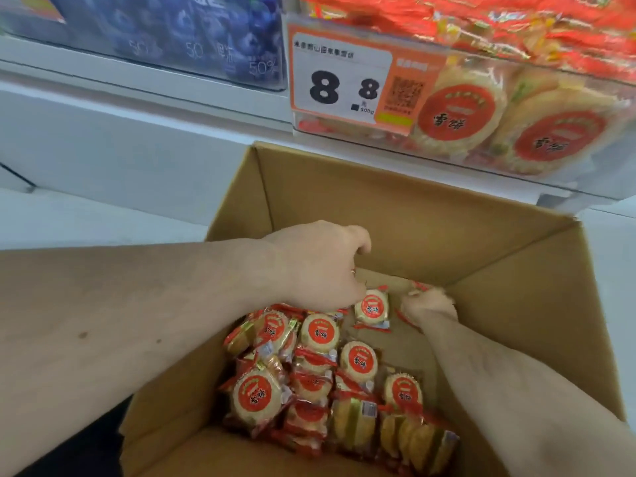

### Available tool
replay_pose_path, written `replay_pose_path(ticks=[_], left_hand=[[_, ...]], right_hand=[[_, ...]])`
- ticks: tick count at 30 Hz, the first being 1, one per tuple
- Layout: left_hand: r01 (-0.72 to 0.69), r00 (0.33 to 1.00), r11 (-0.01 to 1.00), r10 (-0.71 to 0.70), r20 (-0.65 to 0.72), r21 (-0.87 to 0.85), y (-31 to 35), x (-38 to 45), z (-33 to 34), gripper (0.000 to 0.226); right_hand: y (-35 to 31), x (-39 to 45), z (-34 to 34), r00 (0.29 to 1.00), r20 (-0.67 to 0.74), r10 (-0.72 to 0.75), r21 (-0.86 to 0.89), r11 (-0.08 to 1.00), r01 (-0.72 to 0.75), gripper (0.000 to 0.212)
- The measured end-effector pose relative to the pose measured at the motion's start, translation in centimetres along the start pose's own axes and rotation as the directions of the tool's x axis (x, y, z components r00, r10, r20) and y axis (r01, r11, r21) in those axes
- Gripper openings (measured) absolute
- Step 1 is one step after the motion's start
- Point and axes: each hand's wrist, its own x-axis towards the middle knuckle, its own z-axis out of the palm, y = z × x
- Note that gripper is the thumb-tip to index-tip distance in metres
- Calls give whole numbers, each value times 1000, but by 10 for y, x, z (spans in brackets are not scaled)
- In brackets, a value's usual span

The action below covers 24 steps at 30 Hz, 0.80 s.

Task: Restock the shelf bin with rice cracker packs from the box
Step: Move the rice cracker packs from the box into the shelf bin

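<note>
Cardboard box (395,208) under bin (516,160) (price-tagged)

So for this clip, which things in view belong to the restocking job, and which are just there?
Part of the job:
- cardboard box, open
- rice cracker packs lying in the box
- shelf bin, clear-fronted, holding the same packs
- left hand and right hand, both down among the packs

Just there:
- price tag reading 8.8
- blue packs in the neighbouring bin
</note>
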Motion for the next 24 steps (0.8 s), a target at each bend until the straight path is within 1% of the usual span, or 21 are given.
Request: replay_pose_path(ticks=[1,3,5,7,9,11,13,14,16,17,19,20,22,24], left_hand=[[18,1000,1000,-18,15,-8,-2,1,2,52],[58,997,998,-57,51,-25,-5,3,7,52],[96,992,995,-93,80,-40,-9,3,11,51],[129,988,991,-124,97,-47,-13,3,11,50],[159,982,985,-151,115,-61,-17,3,11,50],[185,976,980,-174,128,-77,-22,2,11,52],[210,970,971,-192,149,-115,-25,1,12,54],[223,968,965,-201,152,-141,-25,0,12,56],[268,960,937,-241,140,-226,-26,-2,13,61],[296,955,905,-268,130,-304,-26,-3,14,64],[339,939,810,-321,121,-478,-22,-8,16,70],[350,932,766,-345,115,-540,-21,-10,16,69],[359,917,699,-388,94,-618,-21,-14,17,56],[347,909,665,-411,65,-662,-24,-16,19,47]], right_hand=[[3,8,9,999,15,45,26,999,-45,89],[10,19,23,993,61,101,57,993,-104,97],[17,24,34,991,79,110,11,994,-111,96],[22,21,38,994,42,103,-23,994,-102,91],[22,12,36,993,-12,118,46,992,-117,84],[16,-5,33,994,-68,85,133,988,-75,79],[3,-28,26,994,-109,-22,220,974,46,69],[-5,-41,23,988,-125,-85,281,953,118,61],[-22,-73,15,966,-144,-214,425,868,255,40],[-30,-92,12,945,-159,-288,489,808,328,35],[-42,-131,6,885,-194,-424,599,663,449,37],[-46,-151,2,855,-208,-475,643,593,486,38],[-51,-183,-3,795,-222,-564,694,481,535,37],[-54,-201,-7,721,-254,-645,707,384,593,34]])
